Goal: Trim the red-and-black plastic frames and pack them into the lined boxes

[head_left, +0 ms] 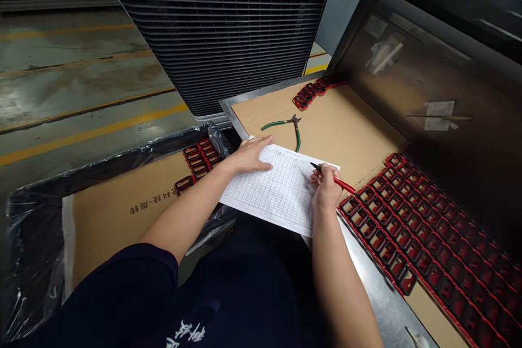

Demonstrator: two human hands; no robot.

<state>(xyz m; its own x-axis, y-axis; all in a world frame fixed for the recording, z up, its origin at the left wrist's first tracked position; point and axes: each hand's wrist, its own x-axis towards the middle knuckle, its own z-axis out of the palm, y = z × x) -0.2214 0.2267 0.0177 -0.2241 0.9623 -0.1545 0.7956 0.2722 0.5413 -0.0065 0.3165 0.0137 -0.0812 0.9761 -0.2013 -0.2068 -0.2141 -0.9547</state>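
A white sheet printed with a grid [277, 190] lies over the near edge of the bench, and some handwriting shows along its upper rows. My left hand [253, 155] rests on the sheet's upper left corner with the fingers spread. In my right hand [326, 187] is a red pen [345, 185] with a black tip end, held over the right side of the sheet. Just beyond the paper lie green-handled cutting pliers [294, 124], their handles apart, partly covered by the sheet.
Rows of red and black frame-shaped parts [408, 212] cover the bench's right side. More parts [312, 91] sit at its far edge. At left, a box lined with black plastic [36, 234] holds cardboard [118, 185] and several parts [199, 160]. A dark slatted panel [236, 22] stands behind.
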